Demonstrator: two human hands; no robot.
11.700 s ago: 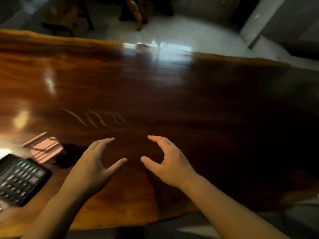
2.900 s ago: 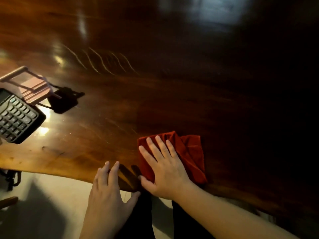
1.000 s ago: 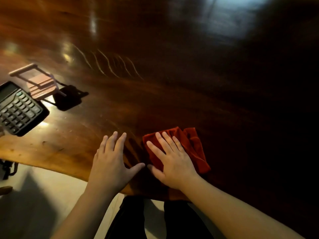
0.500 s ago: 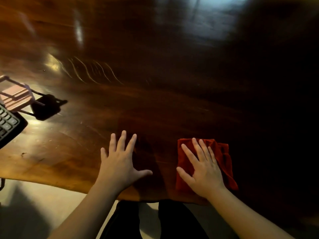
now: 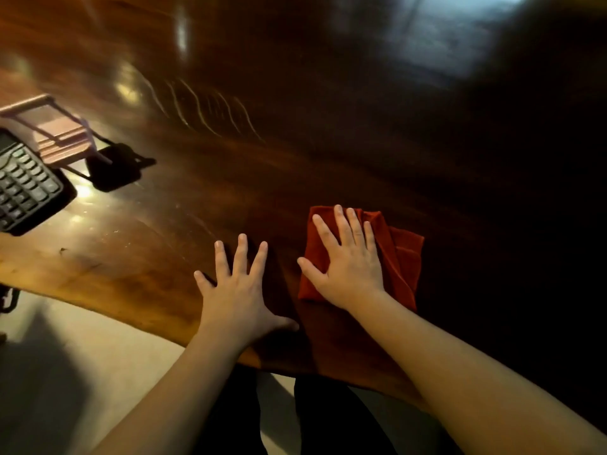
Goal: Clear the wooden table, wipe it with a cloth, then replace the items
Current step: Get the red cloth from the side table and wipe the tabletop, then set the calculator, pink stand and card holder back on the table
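Wiping step: right hand flat on red cloth, fingers spread, grasping nothing; left hand splayed on desk (brace). Press evenly, overlap strokes, avoid calculator.

The counter lies bare across its whole middle and far side, so a hand can sweep there freely. Near the front edge, the left hand lies flat with fingers spread, just beside the right hand, which presses flat on a folded red cloth; only a narrow strip of wood separates them. At the left edge stand two obstacles close together: a black calculator and a small pink stand.
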